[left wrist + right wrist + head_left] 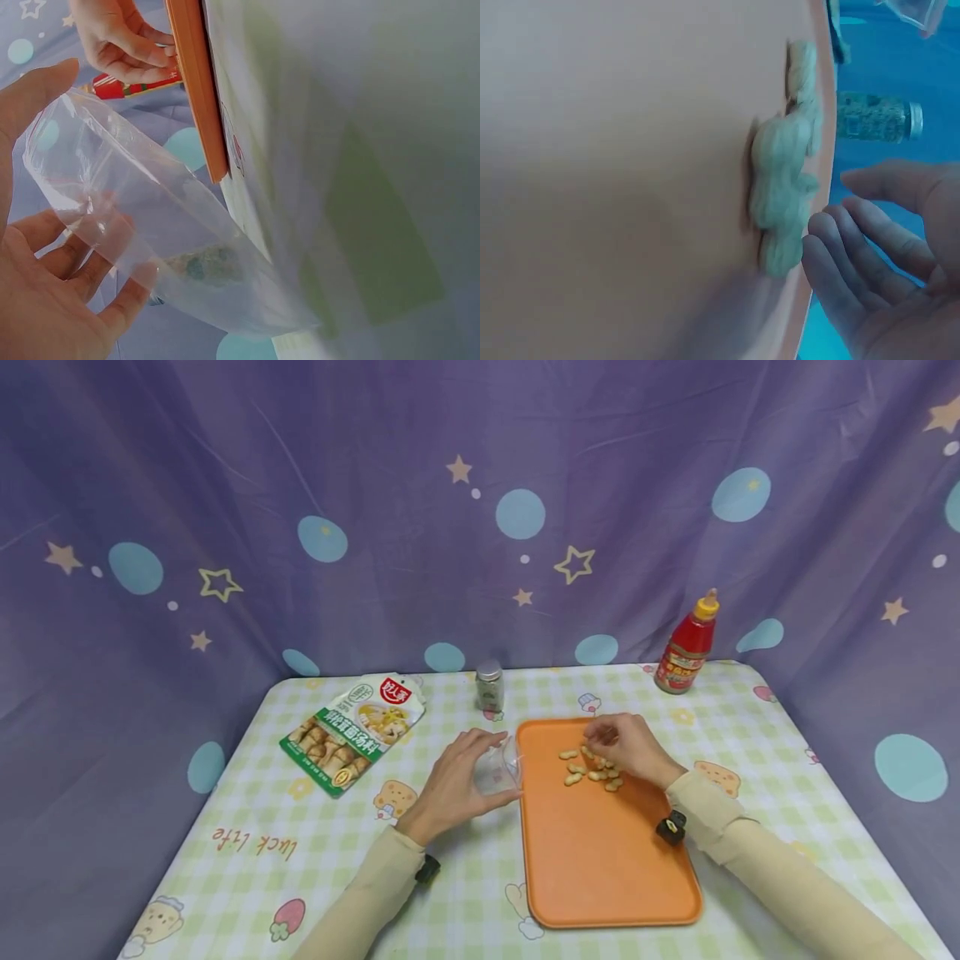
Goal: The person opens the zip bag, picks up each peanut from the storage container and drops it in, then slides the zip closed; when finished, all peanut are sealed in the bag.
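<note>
My left hand [453,785] holds a clear plastic bag [150,187] beside the tray's left edge. In the left wrist view its thumb is at one side of the bag's mouth and the fingers lie along the other. The bag's mouth faces right, toward an orange tray [607,868]. Several unshelled peanuts [597,775] lie in a loose group on the upper part of that tray. Just over them is my right hand [626,747], fingers bent and thumb slightly apart from them. Between its fingertips no peanut shows in the right wrist view [780,172].
Behind the bag stands a small glass spice jar [490,687] with a metal lid. A green and white food packet [356,733] lies flat at the left. At the back right is a red sauce bottle [686,647] with a yellow cap. A purple curtain hangs behind the table.
</note>
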Demonstrator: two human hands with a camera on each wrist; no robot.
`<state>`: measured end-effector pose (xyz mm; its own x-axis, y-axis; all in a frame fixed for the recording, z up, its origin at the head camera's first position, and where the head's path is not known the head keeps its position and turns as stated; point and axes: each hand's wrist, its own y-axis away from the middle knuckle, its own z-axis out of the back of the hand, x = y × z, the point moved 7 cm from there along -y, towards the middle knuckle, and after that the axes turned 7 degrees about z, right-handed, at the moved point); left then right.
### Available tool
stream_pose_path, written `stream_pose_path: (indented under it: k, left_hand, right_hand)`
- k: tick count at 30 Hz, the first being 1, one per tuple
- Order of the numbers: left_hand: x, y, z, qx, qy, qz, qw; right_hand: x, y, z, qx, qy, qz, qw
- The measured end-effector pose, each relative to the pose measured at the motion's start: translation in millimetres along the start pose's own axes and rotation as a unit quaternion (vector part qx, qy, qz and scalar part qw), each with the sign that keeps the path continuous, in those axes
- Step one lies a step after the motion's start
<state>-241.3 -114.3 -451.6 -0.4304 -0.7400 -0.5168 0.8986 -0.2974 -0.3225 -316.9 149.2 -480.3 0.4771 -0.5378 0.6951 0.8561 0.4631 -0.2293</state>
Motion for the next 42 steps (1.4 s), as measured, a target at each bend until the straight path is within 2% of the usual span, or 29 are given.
stream_pose_path:
  k: [7, 10, 24, 33, 42]
  left_hand:
    - [-1.2, -0.9, 0.0, 0.016, -0.007, 0.01, 0.9998]
    - [-2.2, -1.1, 0.8, 0.012, -0.008, 0.006, 0.9999]
    - [-1.7, -1.5, 2.4, 0.006, -0.01, -0.003, 0.9999]
    - [-0.1, -0.7, 2.2, 0.009, -0.01, 0.003, 0.9999]
    - [0.4, -0.3, 2.7, 0.007, -0.009, 0.001, 0.9999]
  right_hand:
    - [-4.2, -3.1, -6.2, 0.035, 0.028, 0.023, 0.9987]
    - [-5.3, -3.3, -6.5, 0.042, 0.033, 0.025, 0.9983]
    - [-4.0, -7.0, -4.2, 0.017, 0.055, 0.023, 0.9981]
    - [34.3, -9.3, -4.5, -0.017, 0.038, 0.049, 0.9979]
    - [69.8, -8.9, -21.3, 0.011, -0.057, 0.045, 0.9973]
